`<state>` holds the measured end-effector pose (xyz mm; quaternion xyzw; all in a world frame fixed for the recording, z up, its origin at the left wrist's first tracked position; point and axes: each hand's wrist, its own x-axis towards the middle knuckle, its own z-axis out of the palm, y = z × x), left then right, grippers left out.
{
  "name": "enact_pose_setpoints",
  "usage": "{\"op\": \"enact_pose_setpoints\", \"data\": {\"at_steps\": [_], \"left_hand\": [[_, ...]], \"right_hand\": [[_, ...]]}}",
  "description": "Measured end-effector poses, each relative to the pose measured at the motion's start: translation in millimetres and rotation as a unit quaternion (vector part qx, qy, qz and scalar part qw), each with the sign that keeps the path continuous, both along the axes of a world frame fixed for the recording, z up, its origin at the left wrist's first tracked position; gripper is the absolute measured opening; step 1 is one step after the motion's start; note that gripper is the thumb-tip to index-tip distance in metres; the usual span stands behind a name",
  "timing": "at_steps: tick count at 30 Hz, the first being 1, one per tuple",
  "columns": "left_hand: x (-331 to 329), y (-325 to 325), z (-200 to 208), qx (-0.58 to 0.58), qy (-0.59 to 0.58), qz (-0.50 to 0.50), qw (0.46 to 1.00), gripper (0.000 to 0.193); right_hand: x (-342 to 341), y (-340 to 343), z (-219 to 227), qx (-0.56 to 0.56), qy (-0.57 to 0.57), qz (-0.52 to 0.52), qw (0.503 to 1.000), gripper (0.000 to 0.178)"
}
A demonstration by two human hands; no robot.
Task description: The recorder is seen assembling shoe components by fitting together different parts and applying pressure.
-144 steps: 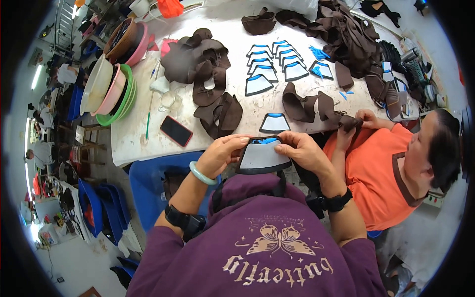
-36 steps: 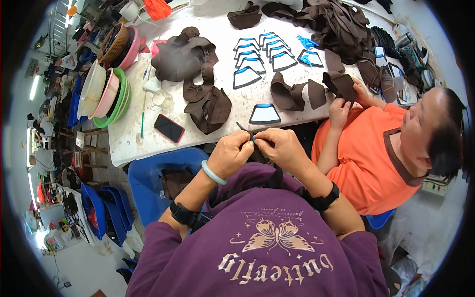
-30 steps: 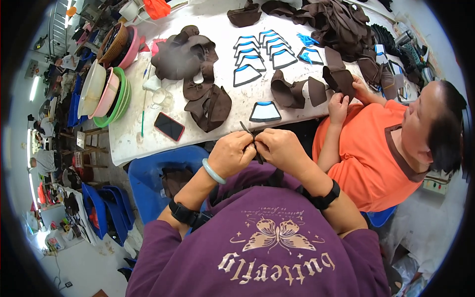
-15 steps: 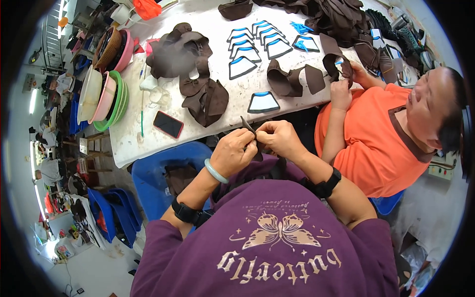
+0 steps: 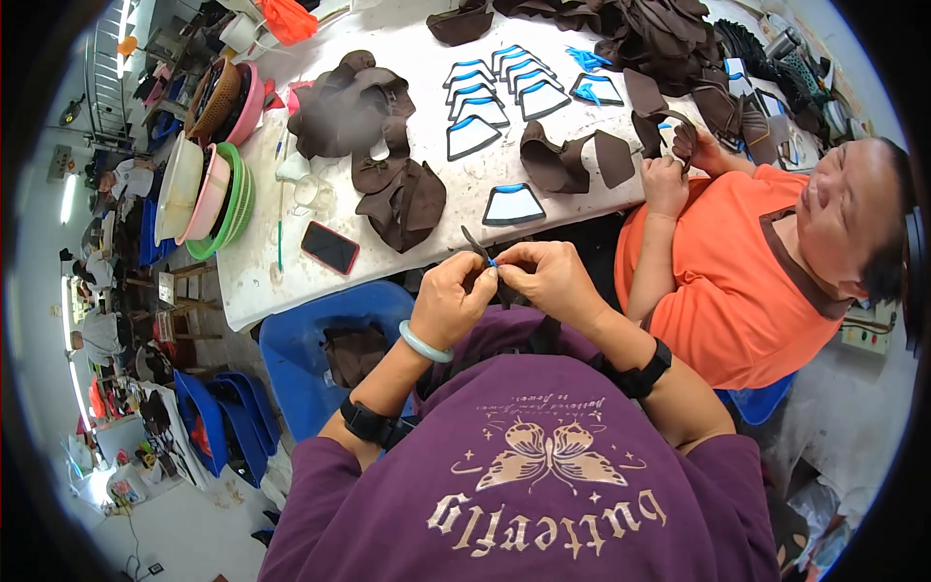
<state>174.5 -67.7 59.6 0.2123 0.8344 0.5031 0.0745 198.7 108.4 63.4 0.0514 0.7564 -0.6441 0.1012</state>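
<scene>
Close to my body, just off the table's front edge, my left hand (image 5: 452,301) pinches a dark brown fabric piece (image 5: 473,240), one end of which sticks up past the fingers. My right hand (image 5: 555,279) meets it there with thumb and forefinger pressed together on the same piece. A small blue bit (image 5: 492,262) shows between the fingertips of both hands; its shape is mostly hidden. On the table just beyond lies a white panel (image 5: 513,205) with black sides and a blue top edge.
Several similar panels (image 5: 473,138) lie in rows, with blue strips (image 5: 588,58) nearby. Brown fabric pieces (image 5: 402,204) are heaped around them. A phone (image 5: 330,247) sits near the front edge. At right a co-worker in orange (image 5: 718,281) handles brown fabric. A blue chair (image 5: 291,339) stands at left.
The blue bit has come into sight between my fingertips. Both hands have shifted very slightly, still close together on the brown piece. The co-worker's hands have moved a little.
</scene>
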Motion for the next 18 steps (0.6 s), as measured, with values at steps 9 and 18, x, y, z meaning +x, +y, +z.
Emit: {"op": "enact_pose_setpoints", "data": {"at_steps": [9,18], "left_hand": [[3.4,5.5,-5.0,-0.046,-0.018,-0.035,0.998,0.019],[0.2,1.1,-23.1,0.034,-0.189,0.01,0.981,0.021]], "right_hand": [[5.5,0.9,-17.5,0.157,0.166,0.018,0.973,0.018],[3.1,21.8,-29.2,-0.199,-0.082,-0.08,0.973,0.019]]}}
